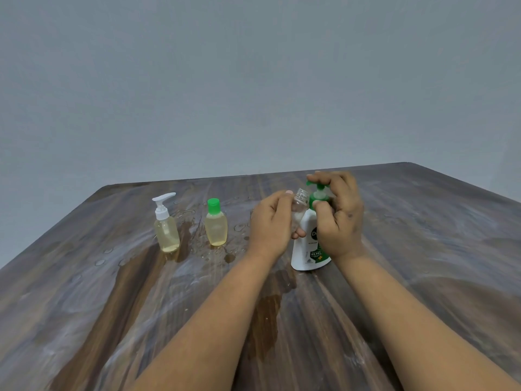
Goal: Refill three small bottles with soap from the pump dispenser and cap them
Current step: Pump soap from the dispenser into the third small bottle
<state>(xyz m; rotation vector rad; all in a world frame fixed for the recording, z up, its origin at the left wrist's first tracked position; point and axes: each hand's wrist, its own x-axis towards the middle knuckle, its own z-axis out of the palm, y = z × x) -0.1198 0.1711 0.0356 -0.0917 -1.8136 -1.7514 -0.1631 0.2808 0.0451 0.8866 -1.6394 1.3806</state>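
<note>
My left hand grips a small clear bottle, uncapped and tilted, its open neck just under the green spout of the pump dispenser. That dispenser is white with a green pump head. My right hand wraps over the pump head, fingers on top and thumb at the collar. To the left stand two capped bottles of yellowish soap: one with a white pump top, one with a green cap. The clear bottle's contents are hard to make out.
The dark wood-grain table carries wet patches and droplets around the two standing bottles and in front of the dispenser. A plain grey wall lies behind. The table's far edge runs just beyond the dispenser.
</note>
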